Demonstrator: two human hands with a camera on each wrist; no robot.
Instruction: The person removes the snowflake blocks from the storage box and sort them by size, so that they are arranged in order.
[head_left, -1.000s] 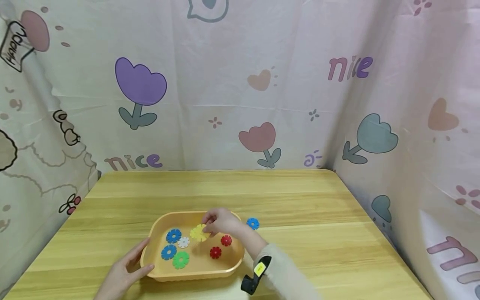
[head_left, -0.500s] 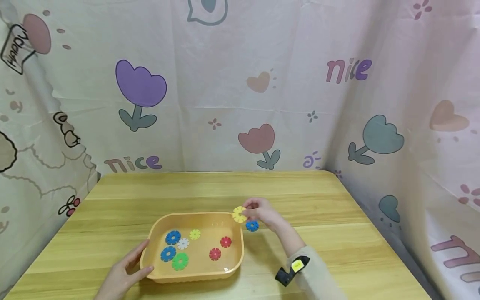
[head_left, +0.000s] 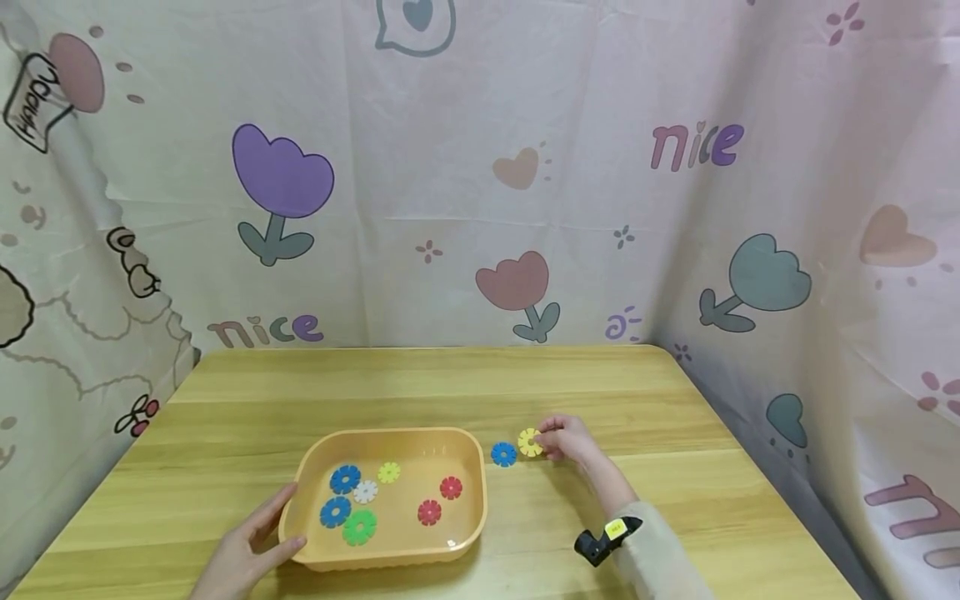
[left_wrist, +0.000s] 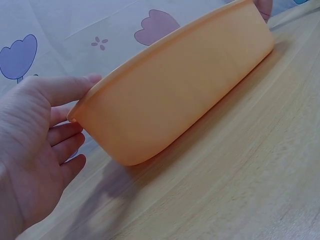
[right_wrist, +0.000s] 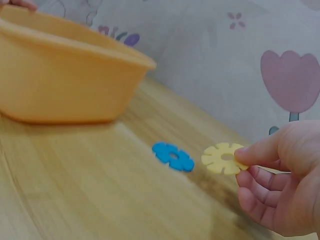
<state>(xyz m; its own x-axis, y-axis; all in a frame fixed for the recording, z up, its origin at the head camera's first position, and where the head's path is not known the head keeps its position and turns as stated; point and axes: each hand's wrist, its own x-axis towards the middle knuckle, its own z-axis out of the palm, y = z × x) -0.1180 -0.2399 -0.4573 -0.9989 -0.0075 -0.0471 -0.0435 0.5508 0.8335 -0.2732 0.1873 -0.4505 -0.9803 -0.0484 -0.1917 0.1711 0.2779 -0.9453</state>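
Note:
Between thumb and fingers, my right hand (head_left: pixel 567 439) pinches a yellow snowflake disc (right_wrist: pixel 223 158), held close over the table just right of a blue snowflake disc (head_left: pixel 504 454) that lies flat. My left hand (left_wrist: pixel 40 145) grips the left end of an orange plastic basin (head_left: pixel 390 560), its thumb over the rim and the other fingers along the outside. Inside the basin are two blue discs, a white disc (head_left: pixel 366 492), a green disc (head_left: pixel 360 527), a small yellow disc (head_left: pixel 389 472) and two red discs, one red disc (head_left: pixel 430 512) nearer the front.
The basin stands on a wood-grain table (head_left: pixel 420 383) at its front left. A printed cloth (head_left: pixel 420 183) hangs behind the table and along both sides. A black wrist camera (head_left: pixel 607 540) sits on the right sleeve.
My right hand has lifted the yellow disc out of the basin and carried it right, past the blue disc on the table. The left hand keeps its hold on the rim.

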